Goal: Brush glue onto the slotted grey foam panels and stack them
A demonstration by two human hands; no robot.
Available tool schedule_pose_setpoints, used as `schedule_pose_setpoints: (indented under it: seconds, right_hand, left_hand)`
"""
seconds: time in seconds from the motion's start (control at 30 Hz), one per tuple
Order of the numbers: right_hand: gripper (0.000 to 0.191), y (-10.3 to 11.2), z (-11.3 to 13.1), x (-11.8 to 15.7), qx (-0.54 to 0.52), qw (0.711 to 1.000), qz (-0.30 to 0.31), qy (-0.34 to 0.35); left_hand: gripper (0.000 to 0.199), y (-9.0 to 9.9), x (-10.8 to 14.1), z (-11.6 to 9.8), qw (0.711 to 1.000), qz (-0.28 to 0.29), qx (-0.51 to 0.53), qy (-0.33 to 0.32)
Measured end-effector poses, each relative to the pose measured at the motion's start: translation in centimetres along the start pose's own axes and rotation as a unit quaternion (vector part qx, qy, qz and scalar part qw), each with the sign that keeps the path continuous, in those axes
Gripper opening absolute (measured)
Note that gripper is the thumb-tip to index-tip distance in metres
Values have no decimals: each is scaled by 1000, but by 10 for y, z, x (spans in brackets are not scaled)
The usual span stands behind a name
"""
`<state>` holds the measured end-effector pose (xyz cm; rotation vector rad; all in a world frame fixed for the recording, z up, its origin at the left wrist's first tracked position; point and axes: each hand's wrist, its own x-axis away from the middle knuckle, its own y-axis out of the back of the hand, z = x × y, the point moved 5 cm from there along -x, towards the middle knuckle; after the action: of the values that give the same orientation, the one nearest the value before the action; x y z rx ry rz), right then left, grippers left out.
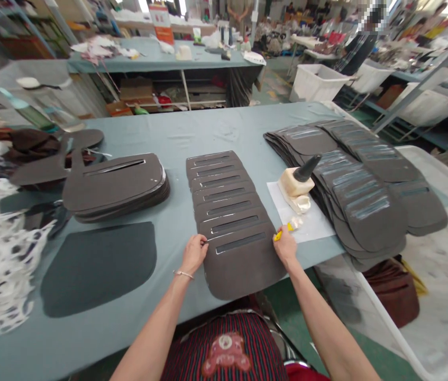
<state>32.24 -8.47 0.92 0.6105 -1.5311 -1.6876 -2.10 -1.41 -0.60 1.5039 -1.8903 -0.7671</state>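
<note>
Several dark grey slotted panels (239,270) lie overlapped in a column on the blue-green table, their slots showing one above another. At the column's left edge, my left hand (195,253) pinches the edge of a panel. My right hand (286,244) is closed round a yellow-handled brush (283,232) at the right edge, its bristle end whitish and pointing up and right. Beyond it, a cream bottle (295,182) with a black nozzle and a small cup of white paste (300,204) stand on a white sheet (319,227).
A thick panel stack (112,185) and a single dark panel (100,267) lie left, beside white netted scraps (1,259). More fanned panels (370,211) cover the right side, by a white cart (446,296). A person (356,53) is at the back right.
</note>
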Motion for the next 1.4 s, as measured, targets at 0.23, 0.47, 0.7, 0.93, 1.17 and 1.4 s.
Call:
schedule_pose_setpoints:
  seconds: [0.23, 0.47, 0.7, 0.93, 1.17, 1.4]
  right_hand:
    - [19, 4, 5, 2, 6, 995, -65, 75]
    - [18, 25, -5, 33, -70, 954, -221, 189]
    - [17, -10, 1, 82, -70, 940, -233, 238]
    - [36, 24, 13, 76, -140, 946, -185, 225]
    - [27, 48, 79, 93, -387, 894, -57, 217]
    - [26, 22, 147, 123, -386, 879, 51, 273]
  left_hand:
    - [14, 4, 0, -2, 1000, -23, -4, -14]
    - [27, 13, 59, -27, 995, -89, -40, -32]
    - [40, -18, 125, -41, 982, -61, -142, -111]
    - [32, -11, 118, -30, 988, -83, -95, -93]
    - [24, 15, 113, 9, 981, -187, -46, 38]
    - [30, 7, 104, -28, 984, -80, -97, -123]
